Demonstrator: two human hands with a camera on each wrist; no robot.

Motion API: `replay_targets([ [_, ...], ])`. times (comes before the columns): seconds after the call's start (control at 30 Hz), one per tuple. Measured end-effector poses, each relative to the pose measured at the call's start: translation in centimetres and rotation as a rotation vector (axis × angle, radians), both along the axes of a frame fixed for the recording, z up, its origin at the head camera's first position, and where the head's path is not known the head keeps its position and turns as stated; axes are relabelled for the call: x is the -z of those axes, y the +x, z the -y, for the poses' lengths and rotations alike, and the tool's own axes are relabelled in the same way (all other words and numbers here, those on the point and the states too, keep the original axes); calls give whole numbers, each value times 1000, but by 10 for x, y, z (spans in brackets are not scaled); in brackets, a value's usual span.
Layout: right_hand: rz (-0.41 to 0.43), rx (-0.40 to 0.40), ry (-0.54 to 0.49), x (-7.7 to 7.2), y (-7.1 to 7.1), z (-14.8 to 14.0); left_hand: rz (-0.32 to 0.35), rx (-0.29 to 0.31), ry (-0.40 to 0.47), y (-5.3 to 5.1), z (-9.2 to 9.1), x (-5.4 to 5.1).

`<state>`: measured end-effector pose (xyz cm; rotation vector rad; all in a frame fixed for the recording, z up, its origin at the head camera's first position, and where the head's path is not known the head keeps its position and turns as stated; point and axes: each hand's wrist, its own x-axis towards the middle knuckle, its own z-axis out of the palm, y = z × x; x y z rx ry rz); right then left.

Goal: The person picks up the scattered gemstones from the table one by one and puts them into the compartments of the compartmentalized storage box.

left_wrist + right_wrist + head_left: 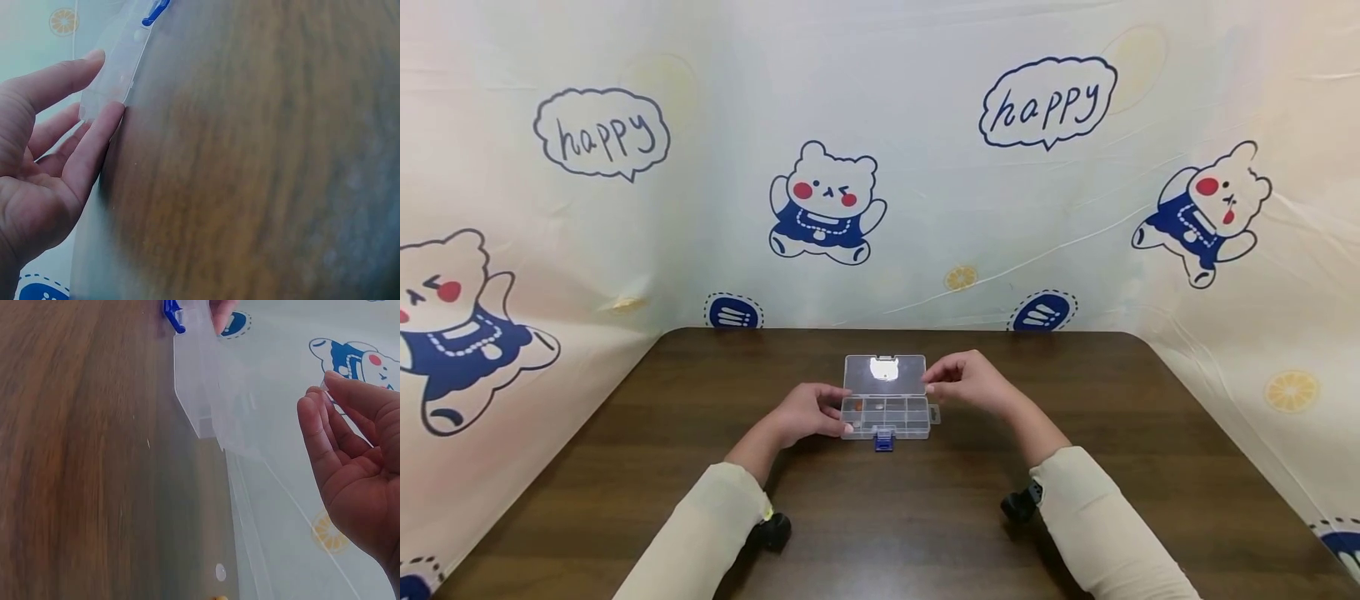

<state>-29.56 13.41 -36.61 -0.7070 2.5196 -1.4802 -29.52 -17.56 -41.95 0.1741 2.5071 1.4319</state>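
Observation:
A clear plastic compartment box lies on the table with its lid raised at the back and a blue latch at the front. Small orange and whitish pieces sit in its left compartments. My left hand holds the box's left end, thumb at the front corner. In the left wrist view, the left hand has its fingertips against that end. My right hand, beside the lid's right edge, pinches a tiny whitish piece. From the right wrist, that piece looks translucent and is mostly hidden by fingertips.
The brown wooden table ends at a printed cloth backdrop. A hanging tab juts from the box's right end. In the right wrist view, a small white piece and an orange piece show near the table edge.

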Motion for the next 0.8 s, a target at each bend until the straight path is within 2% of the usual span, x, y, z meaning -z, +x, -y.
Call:
replay_targets([
  [0.37, 7, -40, -5, 0, -3, 12, 13, 4, 12, 1, 0, -1],
  [0.8, 68, -13, 32, -7, -12, 21, 1, 1, 5, 0, 0, -2],
])
